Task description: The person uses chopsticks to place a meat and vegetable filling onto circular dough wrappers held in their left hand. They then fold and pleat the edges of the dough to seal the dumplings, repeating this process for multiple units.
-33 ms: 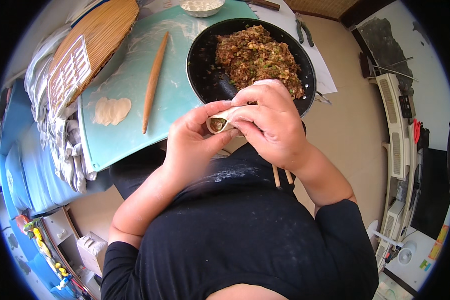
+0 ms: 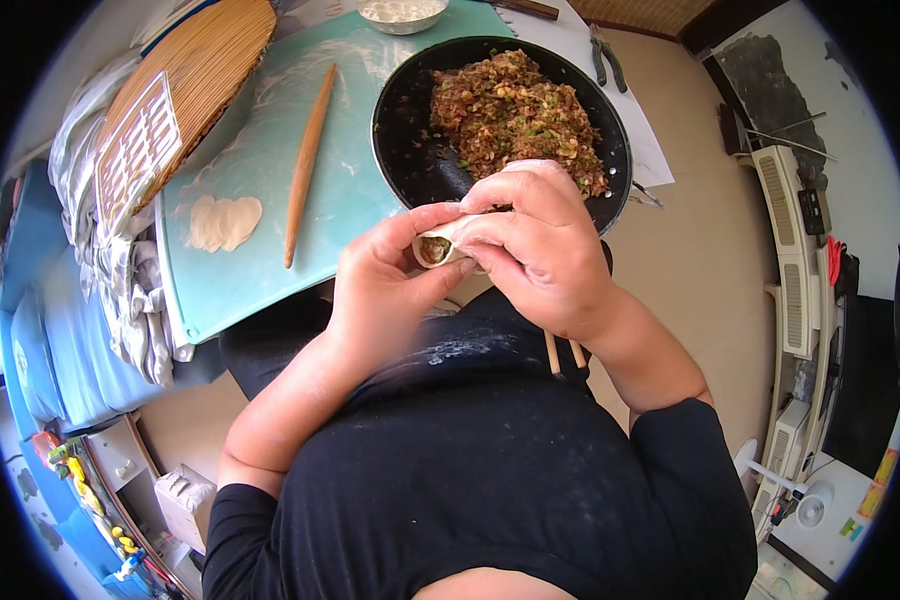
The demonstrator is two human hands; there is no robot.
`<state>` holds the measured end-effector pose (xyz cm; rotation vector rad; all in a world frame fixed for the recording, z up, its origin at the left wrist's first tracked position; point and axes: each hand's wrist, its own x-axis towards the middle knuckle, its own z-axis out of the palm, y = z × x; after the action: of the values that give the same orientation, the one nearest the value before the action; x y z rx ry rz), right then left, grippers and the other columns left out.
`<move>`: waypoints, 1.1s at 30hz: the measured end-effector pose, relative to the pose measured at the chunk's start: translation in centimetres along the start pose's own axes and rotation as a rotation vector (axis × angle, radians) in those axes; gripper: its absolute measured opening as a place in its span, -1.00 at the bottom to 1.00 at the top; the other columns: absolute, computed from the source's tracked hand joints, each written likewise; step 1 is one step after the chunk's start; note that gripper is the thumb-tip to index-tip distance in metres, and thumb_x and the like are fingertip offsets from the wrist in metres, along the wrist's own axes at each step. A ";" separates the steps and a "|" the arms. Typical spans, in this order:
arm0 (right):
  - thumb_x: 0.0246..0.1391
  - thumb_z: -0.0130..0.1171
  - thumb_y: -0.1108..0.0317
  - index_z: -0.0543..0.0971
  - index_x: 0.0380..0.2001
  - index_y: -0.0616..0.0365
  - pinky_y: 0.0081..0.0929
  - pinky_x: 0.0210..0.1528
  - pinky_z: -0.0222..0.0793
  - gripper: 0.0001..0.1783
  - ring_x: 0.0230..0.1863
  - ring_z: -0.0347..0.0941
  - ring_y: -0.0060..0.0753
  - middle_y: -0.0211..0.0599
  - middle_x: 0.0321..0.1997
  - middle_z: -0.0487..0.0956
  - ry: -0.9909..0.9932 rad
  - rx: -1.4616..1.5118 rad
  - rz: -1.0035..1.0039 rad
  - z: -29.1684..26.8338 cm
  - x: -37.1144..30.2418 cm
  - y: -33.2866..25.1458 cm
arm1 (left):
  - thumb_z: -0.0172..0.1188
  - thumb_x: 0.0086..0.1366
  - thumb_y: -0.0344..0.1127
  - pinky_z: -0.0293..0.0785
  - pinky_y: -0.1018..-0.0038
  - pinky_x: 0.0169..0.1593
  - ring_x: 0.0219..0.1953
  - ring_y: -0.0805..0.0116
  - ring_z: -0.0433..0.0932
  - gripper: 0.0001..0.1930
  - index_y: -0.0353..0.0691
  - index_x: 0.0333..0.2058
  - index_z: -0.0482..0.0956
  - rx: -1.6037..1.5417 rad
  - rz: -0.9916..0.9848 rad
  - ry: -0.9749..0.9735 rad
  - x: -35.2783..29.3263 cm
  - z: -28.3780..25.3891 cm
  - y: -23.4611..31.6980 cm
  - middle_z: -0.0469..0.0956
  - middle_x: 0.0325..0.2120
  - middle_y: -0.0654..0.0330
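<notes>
In front of my chest, my left hand [image 2: 375, 275] and my right hand [image 2: 540, 235] hold a dumpling [image 2: 459, 228] between them. Its pale wrapper is partly folded together. The end towards my left hand gapes, and brown filling [image 2: 435, 250] shows inside. Left thumb and fingers grip the rim of that opening; right thumb and forefinger pinch the other part, which they largely hide. Two wooden sticks [image 2: 553, 352], like chopsticks, poke out beneath my right wrist; what holds them is hidden. Just beyond my hands is a black pan [image 2: 395, 130] with a heap of minced filling [image 2: 520, 115].
A floury green mat [image 2: 240, 290] lies on the table at left, bearing a rolling pin [image 2: 310, 165] and overlapping round wrappers [image 2: 226, 222]. Farther off are a bowl of flour [image 2: 403, 14], a round slatted tray [image 2: 205, 85] and pliers [image 2: 608, 62]. Striped cloth [image 2: 135, 300] hangs at left.
</notes>
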<state>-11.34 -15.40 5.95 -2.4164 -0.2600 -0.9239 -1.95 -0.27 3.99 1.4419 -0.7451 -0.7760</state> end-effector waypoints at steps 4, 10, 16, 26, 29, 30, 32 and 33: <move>-0.16 0.22 0.48 0.57 -0.36 0.12 -0.33 -0.10 0.25 -0.81 -0.17 0.36 -0.18 -0.26 -0.15 0.49 0.093 0.100 0.098 -0.8 -0.1 0.1 | 0.21 0.08 -0.61 0.49 0.56 -0.10 -0.22 0.49 0.53 -0.58 -0.34 -0.03 0.40 -0.275 -0.054 -0.030 0.1 0.1 -0.1 0.54 -0.23 0.17; -0.13 0.21 0.44 0.60 -0.36 0.07 -0.30 -0.05 0.22 -0.82 -0.14 0.35 -0.15 -0.18 -0.09 0.46 0.080 0.008 0.060 -1.5 -1.5 0.3 | 0.21 0.04 -0.62 0.47 0.45 -0.03 -0.16 0.34 0.54 -0.51 -0.34 0.01 0.38 -0.442 -0.098 -0.056 0.4 -0.1 -0.2 0.51 -0.16 0.07; -0.13 0.20 0.44 0.61 -0.37 0.07 -0.32 -0.06 0.23 -0.83 -0.16 0.36 -0.17 -0.19 -0.12 0.46 0.105 0.060 0.080 -1.4 -1.8 0.5 | 0.23 0.04 -0.59 0.49 0.43 -0.04 -0.16 0.30 0.55 -0.50 -0.32 0.01 0.38 -0.450 -0.084 -0.073 0.4 0.0 -0.6 0.51 -0.14 0.04; -0.32 0.02 0.73 0.52 -0.25 0.14 -0.36 -0.28 0.32 -0.54 -0.32 0.37 -0.14 -0.22 -0.36 0.43 0.044 -0.304 0.206 -3.2 -5.9 3.6 | 0.27 0.04 -0.52 0.51 0.52 -0.18 -0.24 0.35 0.56 -0.50 -0.31 0.00 0.39 -0.480 -0.066 -0.003 0.6 -0.9 -0.7 0.53 -0.19 0.08; -0.27 0.07 0.70 0.52 -0.26 0.14 -0.38 -0.31 0.31 -0.60 -0.34 0.37 -0.17 -0.23 -0.36 0.43 0.019 -0.261 0.292 -3.7 -7.8 3.2 | 0.26 0.06 -0.52 0.51 0.52 -0.18 -0.25 0.37 0.56 -0.53 -0.31 -0.01 0.40 -0.505 -0.062 0.022 1.0 -1.4 -1.6 0.53 -0.22 0.09; -0.25 0.09 0.69 0.53 -0.26 0.15 -0.39 -0.32 0.31 -0.62 -0.34 0.37 -0.18 -0.23 -0.36 0.43 0.022 -0.219 0.274 -3.8 -7.8 2.8 | 0.26 0.06 -0.52 0.51 0.51 -0.18 -0.25 0.37 0.56 -0.53 -0.31 -0.01 0.40 -0.526 -0.070 0.025 1.0 -1.4 -1.8 0.53 -0.22 0.09; -0.19 0.15 0.65 0.53 -0.30 0.17 -0.40 -0.34 0.30 -0.70 -0.36 0.37 -0.22 -0.24 -0.36 0.44 0.046 -0.135 0.240 -3.9 -7.2 2.3 | 0.25 0.06 -0.52 0.52 0.50 -0.18 -0.25 0.37 0.56 -0.53 -0.31 -0.01 0.40 -0.540 -0.068 0.012 1.1 -1.1 -1.9 0.53 -0.21 0.09; -0.20 0.16 0.65 0.54 -0.32 0.20 -0.41 -0.33 0.31 -0.72 -0.36 0.37 -0.20 -0.23 -0.35 0.46 0.068 -0.098 0.229 -3.8 -6.8 2.1 | 0.25 0.06 -0.53 0.52 0.49 -0.17 -0.24 0.36 0.56 -0.53 -0.30 -0.01 0.40 -0.534 -0.059 -0.005 1.1 -0.8 -1.9 0.53 -0.21 0.08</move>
<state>-17.76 -19.17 2.93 -2.4341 0.0872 -0.9302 -0.66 -0.68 2.12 0.9809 -0.4518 -0.9398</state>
